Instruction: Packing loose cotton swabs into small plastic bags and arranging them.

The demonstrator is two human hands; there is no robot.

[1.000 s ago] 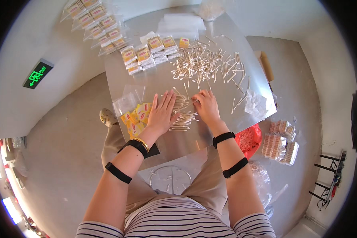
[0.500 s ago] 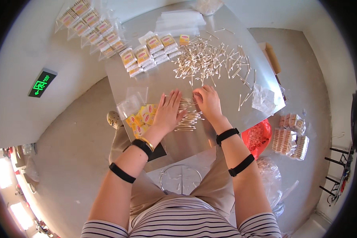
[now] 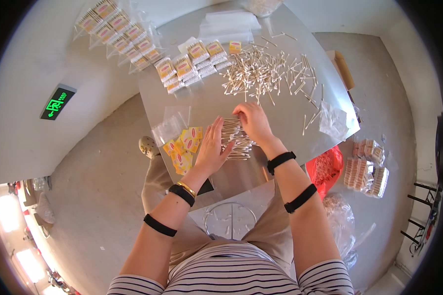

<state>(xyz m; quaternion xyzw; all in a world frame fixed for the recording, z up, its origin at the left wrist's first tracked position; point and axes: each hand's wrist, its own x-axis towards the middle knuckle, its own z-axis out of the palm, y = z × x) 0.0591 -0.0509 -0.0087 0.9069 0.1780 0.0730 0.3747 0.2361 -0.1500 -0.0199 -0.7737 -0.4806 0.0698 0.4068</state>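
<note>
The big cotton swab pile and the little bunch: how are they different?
The big pile spreads wider than the little bunch. The big pile's swabs point every which way; the little bunch's mostly lie side by side. No hand is at the big pile; the left hand is beside the little bunch. Both lie on the metal table.

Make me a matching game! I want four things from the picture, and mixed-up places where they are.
Things:
1. yellow paper cards
2. red plastic bag
3. green-lit rectangular sign
4. big loose heap of white-tipped cotton swabs

Places:
A. past the right edge of the silver metal table
B. on the table's far half
C. left of the person's left hand
D. on the pale wall

Pairs: 1-C, 2-A, 3-D, 4-B
</note>
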